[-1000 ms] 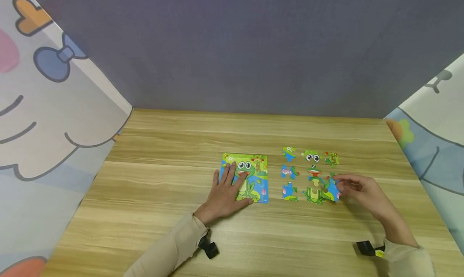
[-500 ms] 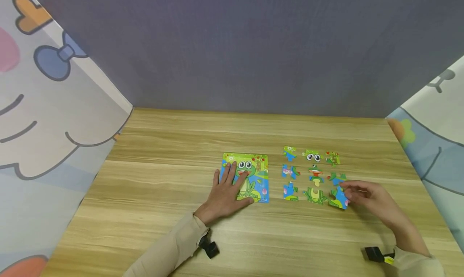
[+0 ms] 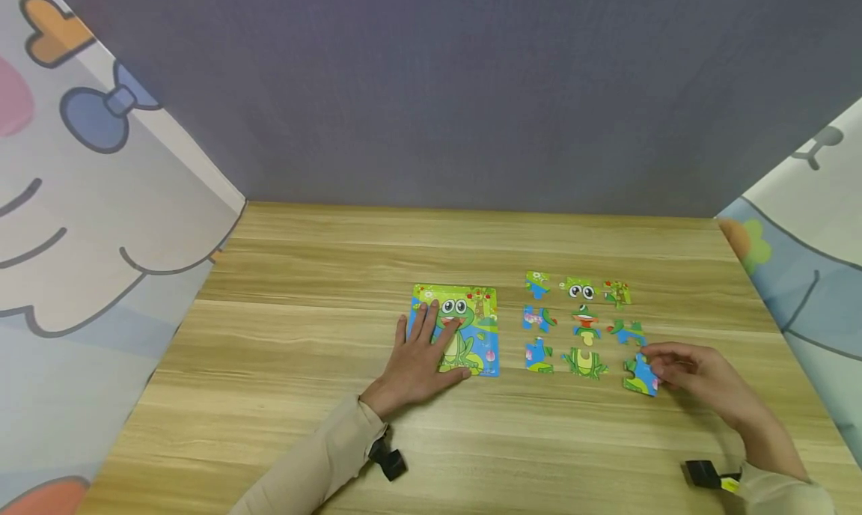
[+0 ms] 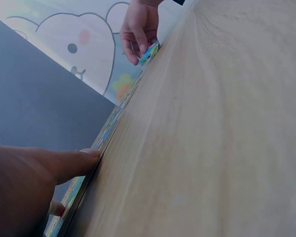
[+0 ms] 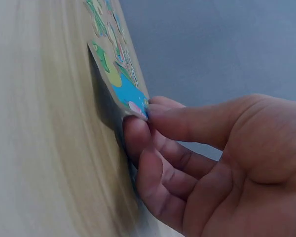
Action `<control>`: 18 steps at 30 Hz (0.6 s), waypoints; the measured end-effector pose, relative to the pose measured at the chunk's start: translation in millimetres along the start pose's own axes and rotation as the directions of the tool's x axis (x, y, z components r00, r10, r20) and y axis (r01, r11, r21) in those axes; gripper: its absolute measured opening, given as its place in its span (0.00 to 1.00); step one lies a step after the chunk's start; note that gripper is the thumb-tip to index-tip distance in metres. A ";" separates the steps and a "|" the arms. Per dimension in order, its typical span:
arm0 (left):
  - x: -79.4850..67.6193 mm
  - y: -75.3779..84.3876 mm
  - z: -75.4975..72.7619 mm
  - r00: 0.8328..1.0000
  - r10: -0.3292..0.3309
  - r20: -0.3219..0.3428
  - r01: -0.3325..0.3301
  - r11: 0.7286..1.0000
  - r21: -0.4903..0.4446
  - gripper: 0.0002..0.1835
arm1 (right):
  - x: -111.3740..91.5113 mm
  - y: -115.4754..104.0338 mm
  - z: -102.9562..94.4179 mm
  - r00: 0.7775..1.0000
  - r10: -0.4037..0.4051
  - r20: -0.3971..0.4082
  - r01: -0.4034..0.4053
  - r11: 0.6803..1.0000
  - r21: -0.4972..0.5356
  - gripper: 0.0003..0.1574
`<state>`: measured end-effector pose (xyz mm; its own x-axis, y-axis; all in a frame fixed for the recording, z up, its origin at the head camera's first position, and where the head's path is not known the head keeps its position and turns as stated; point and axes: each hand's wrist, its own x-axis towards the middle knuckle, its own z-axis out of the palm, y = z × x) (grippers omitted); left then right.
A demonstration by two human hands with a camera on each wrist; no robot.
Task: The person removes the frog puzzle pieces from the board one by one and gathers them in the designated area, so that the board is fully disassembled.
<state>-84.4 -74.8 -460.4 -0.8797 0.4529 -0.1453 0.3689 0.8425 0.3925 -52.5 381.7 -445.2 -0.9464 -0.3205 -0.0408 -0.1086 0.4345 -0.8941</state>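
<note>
With fingers spread, my left hand (image 3: 419,365) lies flat on a square frog picture board (image 3: 481,350); it covers the board's lower left part. My right hand (image 3: 697,376) pinches a blue and green jigsaw puzzle piece (image 3: 643,375) by its right edge, between thumb and fingers. In the right wrist view the puzzle piece (image 5: 119,85) is tilted, with a shadow under it on the wood. To its left lies the piece with the frog's belly and feet (image 3: 584,363). Just above it is a blue piece with green and red (image 3: 628,331).
Several other jigsaw pieces lie apart in rows right of the board, among them the frog's eyes (image 3: 581,290) and its mouth (image 3: 586,322). A wooden table (image 3: 323,275) carries everything. A grey panel (image 3: 431,96) stands at the back, with cartoon-printed walls at both sides.
My right hand has drawn the pinched jigsaw piece right and toward me, away from the frog's belly piece and the piece above it. The left hand has stayed on the board.
</note>
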 end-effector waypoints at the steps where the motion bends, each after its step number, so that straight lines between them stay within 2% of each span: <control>1: 0.0 -0.1 0.0 1.000 0.000 0.000 0.000 1.000 0.000 0.43 | 0.4 -0.5 1.0 1.000 -0.011 -0.009 0.011 1.000 -0.021 0.22; 6: -0.3 -0.2 -0.3 1.000 -0.002 0.001 0.002 1.000 -0.001 0.43 | 3.5 -3.5 8.3 0.995 -0.065 -0.072 0.053 0.986 -0.156 0.16; 11: -0.4 -0.2 -0.6 1.000 -0.001 -0.001 0.001 1.000 -0.008 0.43 | 5.0 -9.7 13.1 0.993 -0.031 -0.112 -0.001 0.963 -0.270 0.13; 18: 0.3 0.0 -1.4 1.000 -0.001 0.007 0.001 1.000 -0.027 0.43 | 5.8 -18.8 14.7 0.984 -0.012 -0.179 -0.065 0.905 -0.420 0.11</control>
<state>-85.0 -75.1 -459.2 -0.8777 0.4545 -0.1522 0.3601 0.8348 0.4164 -51.4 359.3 -435.2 -0.9842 -0.1697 0.0506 -0.1642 0.7680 -0.6191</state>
